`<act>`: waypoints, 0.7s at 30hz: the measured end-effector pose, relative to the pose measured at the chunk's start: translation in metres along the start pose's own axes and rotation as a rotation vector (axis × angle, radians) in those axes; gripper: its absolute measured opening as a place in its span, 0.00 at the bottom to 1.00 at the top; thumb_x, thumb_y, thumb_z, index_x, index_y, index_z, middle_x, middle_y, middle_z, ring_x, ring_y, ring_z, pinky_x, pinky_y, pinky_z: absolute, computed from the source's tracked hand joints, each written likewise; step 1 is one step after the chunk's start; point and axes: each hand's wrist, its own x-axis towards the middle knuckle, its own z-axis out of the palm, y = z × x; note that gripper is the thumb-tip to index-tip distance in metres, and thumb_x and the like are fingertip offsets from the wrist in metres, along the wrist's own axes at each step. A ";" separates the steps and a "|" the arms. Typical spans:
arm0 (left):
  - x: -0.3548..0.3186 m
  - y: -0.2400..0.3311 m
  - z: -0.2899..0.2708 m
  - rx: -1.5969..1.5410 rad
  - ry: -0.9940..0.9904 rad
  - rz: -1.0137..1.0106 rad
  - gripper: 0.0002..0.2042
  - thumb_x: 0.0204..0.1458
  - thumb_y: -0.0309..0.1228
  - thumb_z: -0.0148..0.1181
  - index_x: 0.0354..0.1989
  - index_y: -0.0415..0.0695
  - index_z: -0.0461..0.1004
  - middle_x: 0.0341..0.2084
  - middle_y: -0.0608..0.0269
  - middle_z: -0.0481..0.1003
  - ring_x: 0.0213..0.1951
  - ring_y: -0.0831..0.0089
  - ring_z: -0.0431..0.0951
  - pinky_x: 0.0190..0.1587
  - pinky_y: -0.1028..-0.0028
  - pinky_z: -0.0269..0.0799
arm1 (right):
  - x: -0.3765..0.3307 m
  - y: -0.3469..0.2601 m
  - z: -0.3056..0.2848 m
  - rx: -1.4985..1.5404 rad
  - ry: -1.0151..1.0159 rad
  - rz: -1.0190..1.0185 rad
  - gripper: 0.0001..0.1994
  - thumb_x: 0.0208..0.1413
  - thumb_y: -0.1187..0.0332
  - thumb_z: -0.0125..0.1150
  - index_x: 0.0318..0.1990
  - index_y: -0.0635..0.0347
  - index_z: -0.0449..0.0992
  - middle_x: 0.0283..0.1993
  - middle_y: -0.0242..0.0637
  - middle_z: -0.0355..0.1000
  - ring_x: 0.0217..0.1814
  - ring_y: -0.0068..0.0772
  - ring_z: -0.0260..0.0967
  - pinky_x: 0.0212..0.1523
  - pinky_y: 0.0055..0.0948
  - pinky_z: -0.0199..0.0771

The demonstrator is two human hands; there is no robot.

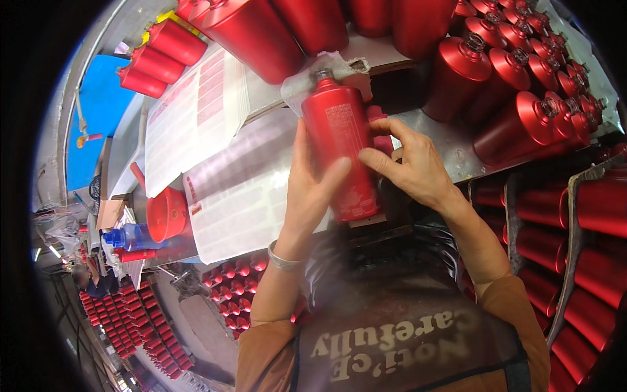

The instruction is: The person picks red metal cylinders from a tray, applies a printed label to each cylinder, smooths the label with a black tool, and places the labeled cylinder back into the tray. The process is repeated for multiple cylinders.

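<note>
In front of my chest a red bottle (338, 124) with a short dark-threaded neck is tilted, its pale printed side facing up. My left hand (308, 186) is closed round its left side, with the thumb lying across the front. My right hand (417, 163) is at the bottle's right edge, thumb on the edge and index finger bent near small red pieces (377, 117) behind it. The other right fingers are curled and partly hidden. Beyond the neck lies a crumpled whitish cloth (302, 88).
Printed sheets (196, 111) cover the bench at left, beside a red plastic dipper (166, 212) and a blue bottle (134, 236). Large red bottles (255, 39) line the far side; more red bottles (457, 78) crowd the right. Racks of red bottles (594, 261) stand at lower right.
</note>
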 end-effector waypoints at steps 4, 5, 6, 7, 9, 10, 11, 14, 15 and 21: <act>-0.001 -0.003 -0.007 -0.009 -0.022 -0.001 0.44 0.56 0.27 0.65 0.76 0.34 0.40 0.68 0.48 0.60 0.68 0.62 0.63 0.68 0.65 0.61 | -0.002 0.000 0.000 -0.048 -0.044 0.052 0.27 0.58 0.57 0.68 0.58 0.69 0.71 0.48 0.45 0.77 0.27 0.20 0.75 0.31 0.23 0.71; 0.000 -0.002 -0.009 -0.022 -0.031 -0.009 0.44 0.56 0.27 0.65 0.76 0.34 0.40 0.67 0.48 0.61 0.68 0.62 0.63 0.67 0.66 0.61 | -0.002 0.001 0.000 -0.037 -0.036 0.035 0.28 0.58 0.57 0.69 0.58 0.69 0.71 0.49 0.45 0.77 0.28 0.20 0.76 0.32 0.23 0.72; 0.002 -0.002 -0.011 -0.034 -0.040 -0.020 0.44 0.57 0.27 0.65 0.76 0.33 0.40 0.67 0.47 0.61 0.67 0.62 0.64 0.67 0.66 0.62 | -0.001 0.002 0.000 -0.026 -0.029 0.017 0.28 0.58 0.57 0.69 0.58 0.69 0.71 0.49 0.45 0.77 0.29 0.21 0.77 0.33 0.23 0.73; 0.004 -0.001 -0.011 -0.068 -0.031 -0.043 0.44 0.57 0.28 0.65 0.76 0.33 0.40 0.67 0.48 0.62 0.67 0.62 0.65 0.66 0.66 0.63 | 0.000 0.003 0.000 0.025 -0.038 0.052 0.28 0.58 0.56 0.69 0.58 0.69 0.71 0.50 0.45 0.77 0.31 0.22 0.78 0.36 0.24 0.74; 0.010 0.002 -0.011 -0.137 -0.006 -0.094 0.45 0.57 0.30 0.65 0.75 0.33 0.41 0.66 0.48 0.63 0.65 0.63 0.66 0.65 0.66 0.64 | 0.003 0.006 0.001 0.127 -0.036 0.130 0.29 0.58 0.56 0.69 0.59 0.69 0.71 0.51 0.46 0.77 0.34 0.23 0.79 0.41 0.25 0.76; 0.013 0.002 -0.009 -0.101 0.014 -0.096 0.44 0.57 0.30 0.65 0.75 0.33 0.41 0.65 0.48 0.63 0.64 0.64 0.67 0.65 0.67 0.65 | 0.005 0.007 0.002 0.118 -0.037 0.117 0.30 0.56 0.55 0.70 0.57 0.69 0.72 0.51 0.48 0.77 0.41 0.30 0.79 0.45 0.29 0.76; 0.015 0.002 -0.006 -0.072 0.039 -0.094 0.44 0.57 0.31 0.66 0.75 0.32 0.42 0.65 0.48 0.64 0.64 0.64 0.68 0.64 0.67 0.65 | 0.006 0.008 0.003 0.106 -0.017 0.111 0.30 0.55 0.54 0.71 0.56 0.69 0.73 0.51 0.51 0.78 0.49 0.38 0.78 0.49 0.33 0.77; 0.021 0.002 -0.001 -0.054 0.042 -0.073 0.43 0.57 0.32 0.66 0.74 0.32 0.44 0.64 0.49 0.65 0.63 0.65 0.69 0.63 0.68 0.66 | 0.007 0.009 0.004 0.093 -0.005 0.091 0.31 0.53 0.53 0.71 0.56 0.69 0.73 0.51 0.53 0.78 0.56 0.46 0.77 0.54 0.38 0.77; 0.022 0.002 -0.001 -0.068 0.029 -0.056 0.42 0.57 0.32 0.66 0.74 0.32 0.45 0.64 0.49 0.65 0.63 0.65 0.69 0.63 0.68 0.67 | 0.007 0.010 0.004 0.086 -0.014 0.085 0.31 0.53 0.53 0.71 0.56 0.69 0.73 0.51 0.53 0.78 0.56 0.46 0.77 0.54 0.38 0.76; 0.021 0.001 0.000 -0.054 0.052 -0.058 0.42 0.57 0.30 0.66 0.74 0.32 0.46 0.64 0.49 0.65 0.63 0.65 0.68 0.64 0.67 0.67 | 0.007 0.009 0.002 0.079 -0.071 0.099 0.36 0.56 0.51 0.71 0.62 0.70 0.67 0.55 0.50 0.76 0.42 0.30 0.81 0.61 0.33 0.72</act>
